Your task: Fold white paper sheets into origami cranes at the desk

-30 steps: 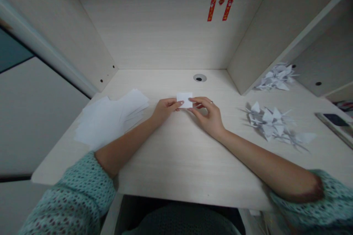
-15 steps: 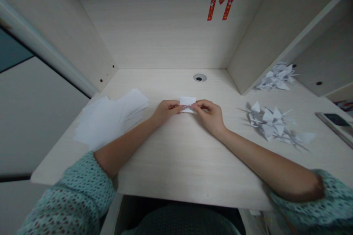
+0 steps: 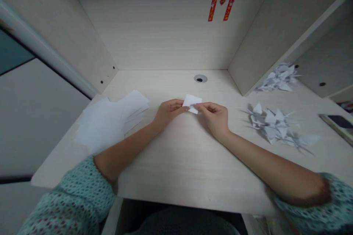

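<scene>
A small folded piece of white paper [image 3: 192, 100] is held between my two hands above the middle of the desk. My left hand [image 3: 170, 112] pinches its left side, thumb on the near face and fingers behind. On the right side, my right hand [image 3: 214, 115] grips the lower edge between thumb and forefinger. The paper tilts a little, its right side lower. Part of its near edge is hidden by my fingertips.
Loose white paper sheets [image 3: 106, 123] lie overlapping on the desk [image 3: 171, 169] at left. To the right sits a pile of folded paper cranes [image 3: 271, 123], with another pile [image 3: 281, 77] behind by the partition. A phone [image 3: 338, 125] lies at far right. A round cable hole [image 3: 200, 78] is at the back.
The folded paper has turned from nearly square-on to a tilt and shifted slightly right. Both hands keep their pinch on it, and my right hand has moved a little to the right.
</scene>
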{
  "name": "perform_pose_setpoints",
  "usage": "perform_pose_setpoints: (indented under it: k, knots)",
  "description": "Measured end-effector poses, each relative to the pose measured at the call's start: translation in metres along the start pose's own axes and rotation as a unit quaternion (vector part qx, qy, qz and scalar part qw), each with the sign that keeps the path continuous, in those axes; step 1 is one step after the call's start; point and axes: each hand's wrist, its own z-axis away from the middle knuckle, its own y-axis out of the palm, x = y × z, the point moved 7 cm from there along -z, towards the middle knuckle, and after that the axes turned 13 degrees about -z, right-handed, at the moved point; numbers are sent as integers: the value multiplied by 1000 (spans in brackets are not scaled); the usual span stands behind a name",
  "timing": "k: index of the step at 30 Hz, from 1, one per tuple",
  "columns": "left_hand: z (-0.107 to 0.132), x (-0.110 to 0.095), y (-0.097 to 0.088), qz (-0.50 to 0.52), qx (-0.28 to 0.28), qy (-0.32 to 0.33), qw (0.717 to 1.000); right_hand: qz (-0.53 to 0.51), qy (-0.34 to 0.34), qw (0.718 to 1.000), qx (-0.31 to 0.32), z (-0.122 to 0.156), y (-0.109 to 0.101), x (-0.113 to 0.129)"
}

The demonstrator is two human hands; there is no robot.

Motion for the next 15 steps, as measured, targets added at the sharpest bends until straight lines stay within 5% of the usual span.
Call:
perform_pose_setpoints:
  k: [6,15]
  knots:
    - [8,7,4,88,-61,-59,992,-23,7,999,24,3,4,-1]
    - [6,13,-4,91,-102,-42,990,-6,-2,997,77,3,8,-8]
